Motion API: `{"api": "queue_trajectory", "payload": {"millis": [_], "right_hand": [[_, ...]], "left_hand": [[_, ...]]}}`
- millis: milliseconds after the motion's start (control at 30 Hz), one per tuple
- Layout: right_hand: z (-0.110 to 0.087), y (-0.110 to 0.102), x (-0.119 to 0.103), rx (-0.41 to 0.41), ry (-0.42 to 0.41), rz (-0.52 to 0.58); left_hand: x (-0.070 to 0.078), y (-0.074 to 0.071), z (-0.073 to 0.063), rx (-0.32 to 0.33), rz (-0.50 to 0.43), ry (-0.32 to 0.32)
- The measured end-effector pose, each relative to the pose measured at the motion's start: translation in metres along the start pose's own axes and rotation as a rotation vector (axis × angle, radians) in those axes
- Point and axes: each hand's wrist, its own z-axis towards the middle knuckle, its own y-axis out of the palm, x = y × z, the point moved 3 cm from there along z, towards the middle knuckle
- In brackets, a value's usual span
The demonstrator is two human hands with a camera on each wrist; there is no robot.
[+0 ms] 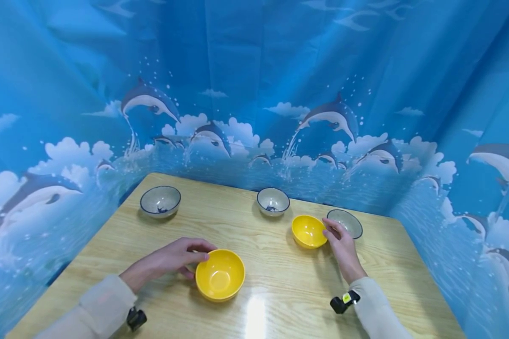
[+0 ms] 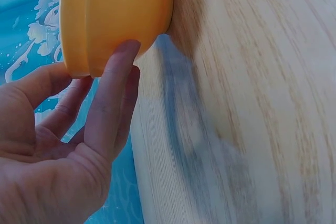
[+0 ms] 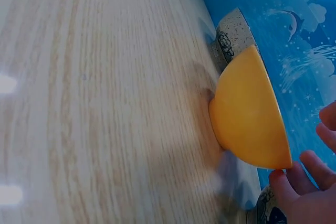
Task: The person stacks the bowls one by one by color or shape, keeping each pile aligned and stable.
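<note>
My left hand point(image 1: 176, 258) holds a yellow bowl point(image 1: 220, 278) at its left side, near the front of the table. In the left wrist view, the thumb meets the rim and other fingers point(image 2: 107, 98) lie along the outer wall. A second yellow bowl point(image 1: 308, 232) stands upright farther back on the right. Beside it is my right hand point(image 1: 343, 252), its fingertips touching the right rim and its fingers fairly straight. The right wrist view shows this yellow bowl point(image 3: 247, 114) from the side, with some fingers raised off it.
Three patterned grey-white bowls stand along the back: one at the left point(image 1: 160, 202), one in the middle point(image 1: 273, 202), one at the right point(image 1: 345, 222) behind my right hand. A blue dolphin curtain point(image 1: 254, 94) surrounds the wooden table point(image 1: 275, 273).
</note>
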Motion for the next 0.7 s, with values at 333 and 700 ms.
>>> {"api": "queue_trajectory", "payload": {"millis": [333,700], "right_hand": [[-0.001,0.007,0.01,-0.003,0.002,-0.05],[0.0,0.015,0.025,-0.045,0.044,0.08]], "left_hand": [[-0.001,0.0,0.0,-0.004,0.001,0.003],[0.0,-0.002,-0.001,-0.02,-0.002,0.017]]}}
